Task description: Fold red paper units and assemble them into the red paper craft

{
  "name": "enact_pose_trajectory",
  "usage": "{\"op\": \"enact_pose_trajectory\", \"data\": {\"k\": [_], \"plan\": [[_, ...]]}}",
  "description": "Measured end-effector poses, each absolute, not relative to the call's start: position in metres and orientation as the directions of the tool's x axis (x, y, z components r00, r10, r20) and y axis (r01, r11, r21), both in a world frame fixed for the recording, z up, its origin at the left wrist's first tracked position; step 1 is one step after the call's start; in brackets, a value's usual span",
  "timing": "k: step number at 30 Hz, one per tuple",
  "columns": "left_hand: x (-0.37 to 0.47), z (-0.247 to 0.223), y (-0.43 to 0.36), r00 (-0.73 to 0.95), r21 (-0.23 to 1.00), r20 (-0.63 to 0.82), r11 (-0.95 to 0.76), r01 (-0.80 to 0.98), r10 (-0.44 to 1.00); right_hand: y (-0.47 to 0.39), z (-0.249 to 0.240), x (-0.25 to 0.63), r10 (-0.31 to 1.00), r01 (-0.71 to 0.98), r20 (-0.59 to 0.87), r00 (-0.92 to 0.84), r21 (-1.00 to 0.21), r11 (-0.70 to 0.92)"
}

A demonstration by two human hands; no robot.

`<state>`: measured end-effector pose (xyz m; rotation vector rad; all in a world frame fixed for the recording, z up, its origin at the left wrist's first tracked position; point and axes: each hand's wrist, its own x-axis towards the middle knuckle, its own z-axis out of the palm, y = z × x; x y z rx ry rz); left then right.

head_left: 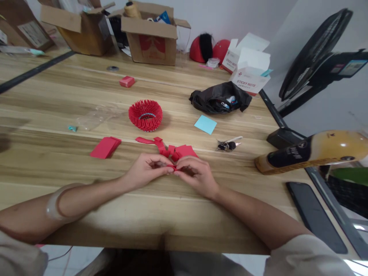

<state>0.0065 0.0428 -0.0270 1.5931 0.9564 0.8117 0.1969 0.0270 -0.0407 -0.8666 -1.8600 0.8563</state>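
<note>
Red paper (171, 168), one small piece, is held in a narrow pinch between the left hand (148, 168) and the right hand (198, 174), with neither hand nearer; its long axis seems to run crosswise, from one to the other. Just beyond this grip on the counter (138, 214) lie folded strips (160, 145); farther off, slightly left, sits a red bowl (146, 124).

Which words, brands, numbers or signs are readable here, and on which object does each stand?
"STICKY NOTE": front white cardboard box; smaller line below unreadable.
"STICKY", rest unclear: similar box behind.
Too blurred or small to read:
amber bottle with black label
red print on brown cardboard box
white label on far-left brown carton
stickers on black fan
marks inside black plastic bag
</note>
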Motion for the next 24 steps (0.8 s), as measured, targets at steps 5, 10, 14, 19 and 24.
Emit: {"op": "enact_pose_trajectory", "data": {"k": [5,10,14,19,24], "plan": [[0.0069,-0.0272,0.0427,0.441,0.979,0.037,-0.122,0.166,0.897,0.0271,-0.0406,0.1971,0.821,0.204,0.452,-0.349,-0.818,0.538],[0.0078,-0.0257,0.0415,0.435,0.968,0.071,-0.168,0.188,0.898,0.0272,-0.0412,0.1970,0.830,0.194,0.439,-0.345,-0.832,0.520],[0.0078,-0.0256,0.0416,0.431,0.964,0.082,-0.181,0.195,0.899,0.0272,-0.0421,0.1963,0.830,0.188,0.445,-0.337,-0.832,0.522],[0.0065,-0.0265,0.0418,0.443,0.945,0.125,-0.242,0.220,0.888,0.0269,-0.0422,0.1963,0.827,0.205,0.454,-0.330,-0.821,0.533],[0.0056,-0.0254,0.0411,0.459,0.922,0.201,-0.326,0.209,0.865,0.0264,-0.0425,0.1963,0.818,0.193,0.470,-0.331,-0.815,0.547]]}}
